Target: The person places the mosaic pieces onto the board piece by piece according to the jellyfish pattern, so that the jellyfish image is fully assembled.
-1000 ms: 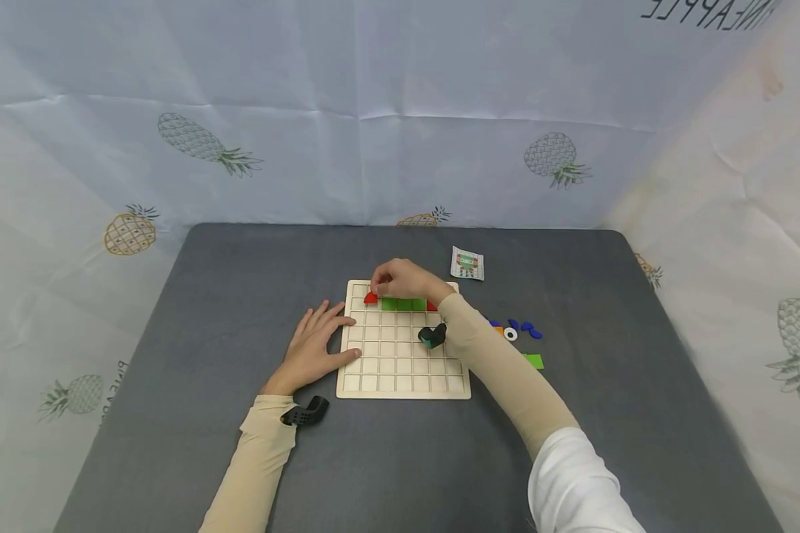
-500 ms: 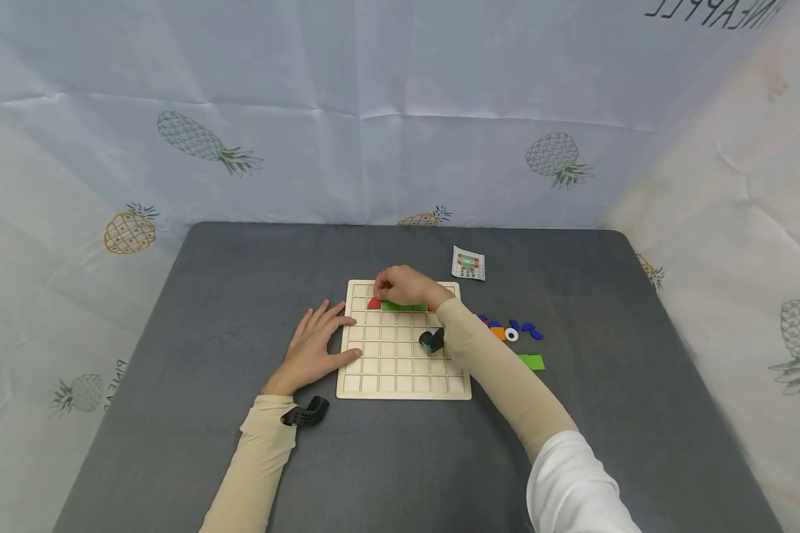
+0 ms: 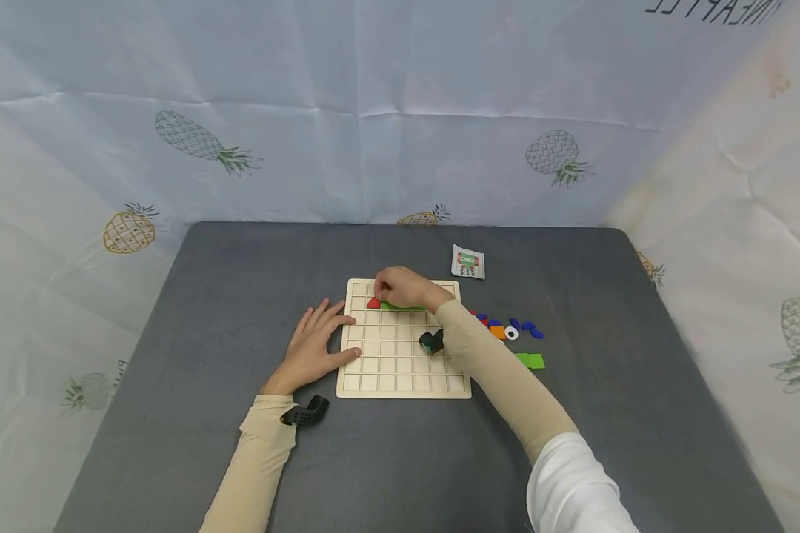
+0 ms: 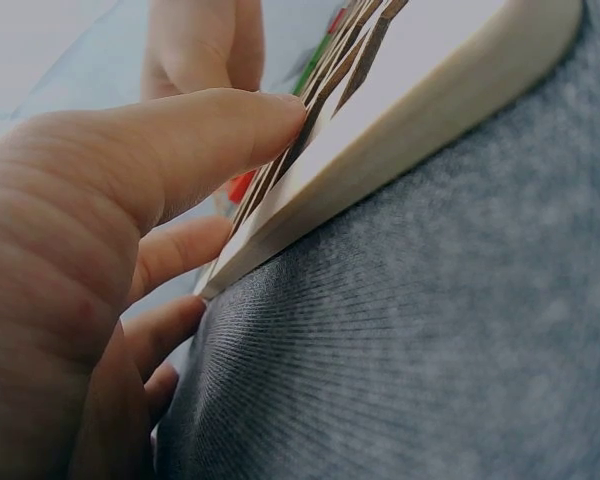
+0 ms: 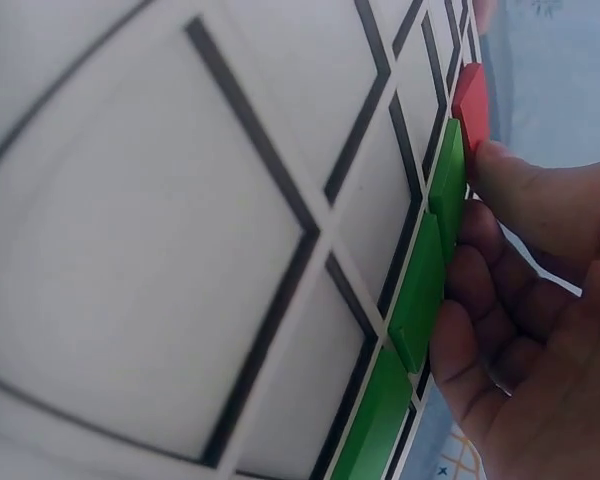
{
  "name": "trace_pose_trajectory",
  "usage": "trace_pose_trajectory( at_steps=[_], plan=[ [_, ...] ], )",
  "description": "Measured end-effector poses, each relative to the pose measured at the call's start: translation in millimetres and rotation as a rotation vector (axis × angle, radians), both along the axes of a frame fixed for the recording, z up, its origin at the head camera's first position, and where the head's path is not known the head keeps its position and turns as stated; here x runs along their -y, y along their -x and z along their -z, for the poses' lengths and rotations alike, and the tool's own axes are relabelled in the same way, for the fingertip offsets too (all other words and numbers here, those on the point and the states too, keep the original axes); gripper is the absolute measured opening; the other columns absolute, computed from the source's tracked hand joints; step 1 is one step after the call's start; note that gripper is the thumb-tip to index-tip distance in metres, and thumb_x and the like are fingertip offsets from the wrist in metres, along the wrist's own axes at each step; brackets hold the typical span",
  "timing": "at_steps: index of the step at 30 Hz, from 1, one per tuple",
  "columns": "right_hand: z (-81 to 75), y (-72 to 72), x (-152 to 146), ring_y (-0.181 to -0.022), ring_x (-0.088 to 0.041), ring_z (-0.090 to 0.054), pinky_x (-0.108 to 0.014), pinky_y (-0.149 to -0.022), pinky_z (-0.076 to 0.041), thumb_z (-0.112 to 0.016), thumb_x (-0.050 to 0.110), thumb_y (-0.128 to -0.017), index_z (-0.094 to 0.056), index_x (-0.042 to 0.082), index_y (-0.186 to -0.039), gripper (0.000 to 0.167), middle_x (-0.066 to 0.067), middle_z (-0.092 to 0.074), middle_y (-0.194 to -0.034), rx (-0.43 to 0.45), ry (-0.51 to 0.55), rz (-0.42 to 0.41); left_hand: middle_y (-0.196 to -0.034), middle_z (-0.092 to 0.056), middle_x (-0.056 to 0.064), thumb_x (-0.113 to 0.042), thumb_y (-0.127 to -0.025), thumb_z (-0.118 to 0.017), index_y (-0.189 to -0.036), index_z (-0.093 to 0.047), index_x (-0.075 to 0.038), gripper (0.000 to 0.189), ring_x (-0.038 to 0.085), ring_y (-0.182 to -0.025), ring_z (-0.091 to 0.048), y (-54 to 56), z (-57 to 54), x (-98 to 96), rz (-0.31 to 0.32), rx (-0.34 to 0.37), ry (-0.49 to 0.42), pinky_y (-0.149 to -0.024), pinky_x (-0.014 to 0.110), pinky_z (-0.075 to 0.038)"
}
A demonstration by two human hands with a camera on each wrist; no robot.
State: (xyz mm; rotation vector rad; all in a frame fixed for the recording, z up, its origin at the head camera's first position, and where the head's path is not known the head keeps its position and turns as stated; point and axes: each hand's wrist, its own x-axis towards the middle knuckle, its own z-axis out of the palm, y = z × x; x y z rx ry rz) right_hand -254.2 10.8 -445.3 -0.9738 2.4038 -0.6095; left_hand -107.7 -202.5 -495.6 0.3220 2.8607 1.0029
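Observation:
A pale wooden grid board (image 3: pixel 387 370) lies on the table. My left hand (image 3: pixel 313 352) spreads along its left edge, thumb and fingertips at the rim; the left wrist view shows the thumb (image 4: pixel 230 125) over the edge. My right hand (image 3: pixel 405 287) reaches over the far rows, holding a small red tile (image 3: pixel 373 303) with thumb and curled fingers. In the right wrist view the thumb tip meets the red tile (image 5: pixel 471 105), beside a row of green square tiles (image 5: pixel 417 295). The other fingers bend close over the green tiles and partly hide them in the head view.
Right of the board lie several blue pieces (image 3: pixel 532 329), an orange square (image 3: pixel 498 332), a white ring (image 3: pixel 511 334) and green tiles (image 3: pixel 532 361). A printed pattern card (image 3: pixel 468 262) lies behind the board. A pineapple-print cloth (image 3: pixel 373 163) hangs beyond the table.
My right hand has come slightly nearer and lower, bringing the red tile a little rightward, up against the green row. The left hand stays where it was.

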Motion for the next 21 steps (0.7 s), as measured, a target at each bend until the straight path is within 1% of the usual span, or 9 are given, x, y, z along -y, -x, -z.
trace_pose_trajectory(
  at_steps=[4, 9, 13, 18, 21],
  plan=[
    [-0.7, -1.7, 0.3, -0.081, -0.017, -0.049, -0.031, -0.079, -0.042, -0.057, 0.014, -0.104, -0.068, 0.011, -0.100, 0.012, -0.003, -0.059, -0.090, -0.008, 0.019, -0.004, -0.167, -0.030, 0.006, -0.050, -0.088, -0.073, -0.140, -0.057, -0.020, 0.062, 0.030, -0.160, -0.010, -0.2, -0.8, -0.2, 0.000, 0.000, -0.005, -0.131, 0.051, 0.001],
    [-0.2, -3.4, -0.1, -0.085, -0.018, -0.051, -0.032, -0.080, -0.045, -0.054, 0.009, -0.104, -0.071, 0.012, -0.105, 0.017, -0.005, -0.062, -0.097, -0.003, 0.052, -0.012, -0.167, -0.030, 0.006, -0.050, -0.087, -0.074, -0.140, -0.057, -0.020, 0.062, 0.030, -0.160, -0.010, -0.2, -1.9, -1.1, -0.002, 0.006, 0.002, -0.131, 0.051, 0.001],
    [1.6, -3.8, -0.4, -0.086, -0.018, -0.051, -0.031, -0.079, -0.046, -0.055, 0.009, -0.103, -0.072, 0.014, -0.105, 0.017, -0.005, -0.062, -0.100, -0.015, 0.051, -0.011, -0.167, -0.030, 0.006, -0.049, -0.088, -0.074, -0.140, -0.057, -0.020, 0.062, 0.030, -0.160, -0.009, 0.0, -2.5, -1.6, -0.002, 0.010, 0.001, -0.131, 0.052, 0.001],
    [1.7, -5.0, -0.1, -0.086, -0.019, -0.050, -0.031, -0.078, -0.045, -0.057, 0.009, -0.103, -0.072, 0.015, -0.104, 0.017, -0.006, -0.061, -0.100, -0.024, 0.042, -0.009, -0.167, -0.030, 0.006, -0.049, -0.088, -0.073, -0.140, -0.057, -0.020, 0.062, 0.030, -0.160, -0.009, 0.0, -2.5, -1.4, 0.001, 0.010, -0.004, -0.131, 0.052, 0.001],
    [1.7, -5.4, 0.9, -0.087, -0.018, -0.052, -0.030, -0.078, -0.047, -0.056, 0.011, -0.104, -0.074, 0.016, -0.106, 0.019, -0.005, -0.062, -0.103, -0.035, 0.034, -0.014, -0.167, -0.029, 0.006, -0.050, -0.088, -0.073, -0.141, -0.057, -0.020, 0.063, 0.030, -0.160, -0.009, 0.0, -2.3, -1.1, 0.001, 0.009, -0.003, -0.131, 0.053, 0.001]
  ],
)
